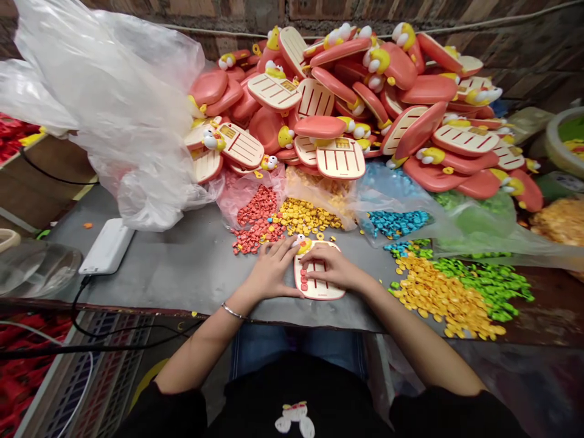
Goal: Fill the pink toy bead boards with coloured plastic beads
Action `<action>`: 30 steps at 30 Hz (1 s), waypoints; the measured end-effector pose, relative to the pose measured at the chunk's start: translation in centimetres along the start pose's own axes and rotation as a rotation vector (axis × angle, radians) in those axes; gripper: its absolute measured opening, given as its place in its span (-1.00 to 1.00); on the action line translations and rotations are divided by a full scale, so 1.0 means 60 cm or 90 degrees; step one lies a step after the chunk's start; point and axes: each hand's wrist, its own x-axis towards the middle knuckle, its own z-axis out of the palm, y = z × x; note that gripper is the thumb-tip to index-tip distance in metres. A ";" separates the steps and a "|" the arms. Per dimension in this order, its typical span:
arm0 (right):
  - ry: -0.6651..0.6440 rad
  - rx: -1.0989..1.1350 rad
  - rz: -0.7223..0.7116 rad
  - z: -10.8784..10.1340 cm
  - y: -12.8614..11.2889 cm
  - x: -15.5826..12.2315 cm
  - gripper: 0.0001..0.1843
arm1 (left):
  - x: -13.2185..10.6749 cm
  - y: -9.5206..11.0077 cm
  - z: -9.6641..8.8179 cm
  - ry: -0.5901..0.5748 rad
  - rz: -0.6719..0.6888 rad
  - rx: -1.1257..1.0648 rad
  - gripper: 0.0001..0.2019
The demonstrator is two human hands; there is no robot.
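A cream toy board with a coral rim [322, 292] lies flat on the table, a yellow bird head with white eyes [302, 244] at its top. My left hand [272, 267] spreads around the board's left side, thumb along the lower edge, fingers up by the bird head. Over the board's middle, my right hand [335, 266] has bent fingers, the tips at the left slot. There they touch the topmost of several small red pieces [304, 281] in a column; the fingers partly hide it. Part of the board's slots is beneath the right hand.
Behind the hands lie loose red pieces [258, 213], yellow pieces [310, 216] and blue pieces [396, 222] spilling from plastic bags. Orange-yellow pieces [442, 295] and green pieces [490, 286] sit right. Similar toy boards [340, 159] are heaped behind. A white power bank [108, 246] lies left.
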 end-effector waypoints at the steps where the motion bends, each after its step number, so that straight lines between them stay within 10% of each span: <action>1: 0.003 0.009 0.008 -0.006 -0.002 0.003 -0.78 | 0.000 0.000 0.000 -0.002 0.000 -0.002 0.15; 6: 0.082 -0.094 -0.003 -0.016 -0.004 0.091 -0.86 | 0.000 0.000 0.005 -0.003 -0.005 0.004 0.14; 13: -0.101 -0.429 -0.017 0.018 0.026 0.238 -0.82 | -0.003 -0.001 0.010 0.000 -0.014 0.007 0.14; 30: -0.069 -0.431 -0.031 0.007 0.029 0.214 -0.84 | -0.003 -0.002 0.012 0.015 0.003 0.032 0.14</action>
